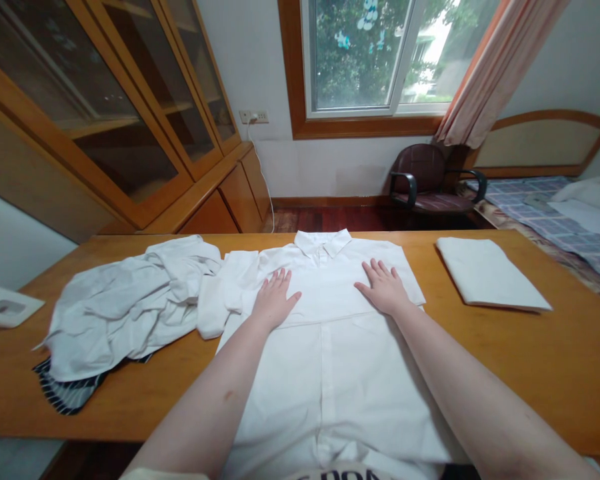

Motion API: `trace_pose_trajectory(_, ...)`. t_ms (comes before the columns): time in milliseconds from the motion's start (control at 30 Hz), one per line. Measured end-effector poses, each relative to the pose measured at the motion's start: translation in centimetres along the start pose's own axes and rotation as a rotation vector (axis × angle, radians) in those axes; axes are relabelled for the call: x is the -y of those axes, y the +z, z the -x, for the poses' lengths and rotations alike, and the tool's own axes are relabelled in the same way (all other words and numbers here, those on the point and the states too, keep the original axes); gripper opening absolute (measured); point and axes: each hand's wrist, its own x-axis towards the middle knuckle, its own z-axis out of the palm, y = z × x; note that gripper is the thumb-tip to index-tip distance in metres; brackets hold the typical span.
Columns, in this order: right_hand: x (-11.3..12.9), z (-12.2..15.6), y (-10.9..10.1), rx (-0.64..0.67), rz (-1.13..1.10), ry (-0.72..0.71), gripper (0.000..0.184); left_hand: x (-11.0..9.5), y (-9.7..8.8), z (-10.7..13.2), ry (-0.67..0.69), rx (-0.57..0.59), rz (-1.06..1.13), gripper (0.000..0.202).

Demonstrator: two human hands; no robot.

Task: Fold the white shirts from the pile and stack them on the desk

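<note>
A white collared shirt [325, 360] lies spread on the wooden table, its back facing up and its collar at the far edge. My left hand [275, 300] rests flat on the upper left of the shirt, fingers spread. On the upper right, my right hand [383, 287] presses flat with its fingers apart. The sleeve at the left is folded and bunched beside the body of the shirt. The hem drapes toward me over the near table edge, partly out of view.
A rumpled pile of white clothes [135, 300] with a dark striped cloth [70, 390] beneath lies at left. A folded white garment [490, 273] sits at right on the table [555, 360]. Beyond are a glass-door cabinet [155, 107], an armchair [420, 173] and a bed [545, 200].
</note>
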Motion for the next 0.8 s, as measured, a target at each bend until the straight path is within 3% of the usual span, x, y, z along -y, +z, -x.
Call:
trace_pose_trajectory(167, 0.0, 0.0, 0.0, -0.01, -0.008, 0.005, 0.073, 0.1, -0.4, -0.5, 0.009, 0.008, 0.035, 0.068)
trace_pose_trajectory(267, 0.0, 0.0, 0.0, -0.016, -0.009, -0.002, 0.073, 0.6, -1.5, -0.2, 0.019, -0.048, 0.088, 0.057)
trace_pose_trajectory(400, -0.1, 0.0, 0.0, -0.012, -0.014, -0.014, 0.072, 2.5, -4.8, 1.4, -0.125, -0.334, 0.067, 0.044)
trace_pose_trajectory(467, -0.2, 0.0, -0.1, -0.001, -0.013, -0.018, 0.072, 3.8, -6.8, 2.5, -0.293, -0.474, 0.007, 0.044)
trace_pose_trajectory(533, -0.3, 0.0, -0.1, 0.006, -0.011, -0.02, 0.071, 5.1, -8.4, 3.7, -0.445, -0.536, -0.046, 0.044)
trace_pose_trajectory(600, -0.3, 0.0, -0.1, 0.002, -0.011, -0.022, 0.071, 6.3, -9.4, 4.6, -0.605, -0.523, -0.085, 0.044)
trace_pose_trajectory(667, -0.3, 0.0, -0.1, -0.002, -0.012, -0.024, 0.07, 7.2, -10.0, 5.1, -0.731, -0.424, -0.077, 0.045)
trace_pose_trajectory(800, -0.3, 0.0, -0.1, -0.008, -0.017, -0.031, 0.07, 7.9, -10.2, 5.1, -0.793, -0.208, 0.017, 0.042)
